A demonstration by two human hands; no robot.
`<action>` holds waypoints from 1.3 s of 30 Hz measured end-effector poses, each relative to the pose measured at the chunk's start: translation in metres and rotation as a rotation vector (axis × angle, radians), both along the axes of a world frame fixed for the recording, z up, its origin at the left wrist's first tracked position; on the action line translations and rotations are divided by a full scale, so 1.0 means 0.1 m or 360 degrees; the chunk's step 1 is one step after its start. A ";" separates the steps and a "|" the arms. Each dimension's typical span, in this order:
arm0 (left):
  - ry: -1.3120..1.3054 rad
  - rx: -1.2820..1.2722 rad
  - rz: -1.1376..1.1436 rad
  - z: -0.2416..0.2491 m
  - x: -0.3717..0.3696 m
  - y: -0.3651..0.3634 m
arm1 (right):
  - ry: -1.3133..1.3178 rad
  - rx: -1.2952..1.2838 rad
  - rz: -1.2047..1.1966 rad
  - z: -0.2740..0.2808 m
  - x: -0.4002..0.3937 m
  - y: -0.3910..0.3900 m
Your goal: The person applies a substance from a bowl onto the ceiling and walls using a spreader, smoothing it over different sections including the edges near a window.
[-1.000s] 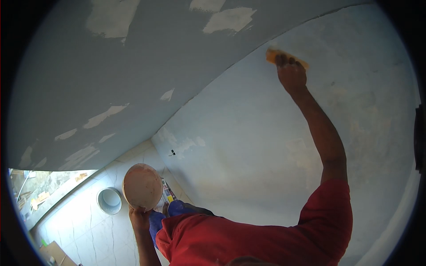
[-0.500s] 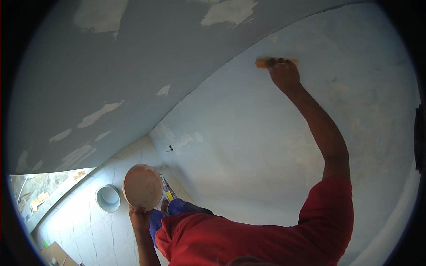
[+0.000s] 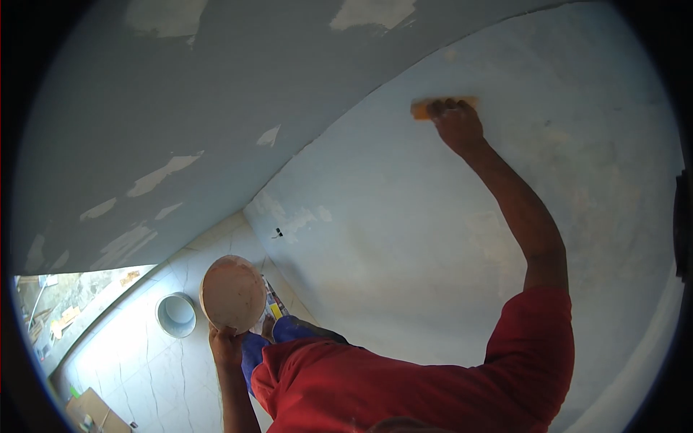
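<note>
My right hand [image 3: 460,128] grips a flat orange-yellow block-like hand tool [image 3: 421,110], its fingers wrapped over the upper edge. The tool lies against the pale blue-grey wall [image 3: 404,187], high up near the crack-like corner line. With my left hand [image 3: 226,346] I hold a round pinkish-beige bowl [image 3: 232,294] by its lower rim, low at my side. Its inside faces up toward me, with pale smears on it.
A grey-white bucket [image 3: 176,315] stands on the marbled tile floor [image 3: 159,368]. On the left rises a darker grey surface [image 3: 216,94] with whitish patches. A small socket with wires [image 3: 278,233] sits in the wall. Cardboard [image 3: 94,411] lies at the lower left.
My right hand and the orange-yellow tool have shifted slightly left along the wall. The bowl in my left hand appears a little higher in view.
</note>
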State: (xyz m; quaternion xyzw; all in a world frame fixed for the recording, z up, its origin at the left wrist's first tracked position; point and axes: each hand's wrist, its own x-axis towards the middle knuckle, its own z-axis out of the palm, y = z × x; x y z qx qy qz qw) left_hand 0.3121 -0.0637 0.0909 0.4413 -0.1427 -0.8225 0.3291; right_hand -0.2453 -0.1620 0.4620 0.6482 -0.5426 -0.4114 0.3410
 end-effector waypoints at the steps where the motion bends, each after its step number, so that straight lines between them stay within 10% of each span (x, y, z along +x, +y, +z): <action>1: 0.0098 0.0195 0.0102 0.10 0.00 -0.02 | 0.0084 -0.0181 0.0239 0.14 0.02 -0.03; 10: -0.0435 -0.0301 -0.0264 -0.08 0.07 0.08 | 0.0407 -0.0324 0.0658 0.90 -0.43 -0.31; 13: -0.0019 0.0238 0.0083 0.04 -0.01 0.06 | 0.0495 -0.0279 0.0508 0.90 -0.41 -0.32; 39: -0.0022 0.0046 0.0036 -0.29 0.05 0.24 | 0.0475 -0.0455 0.0171 0.83 -0.20 -0.53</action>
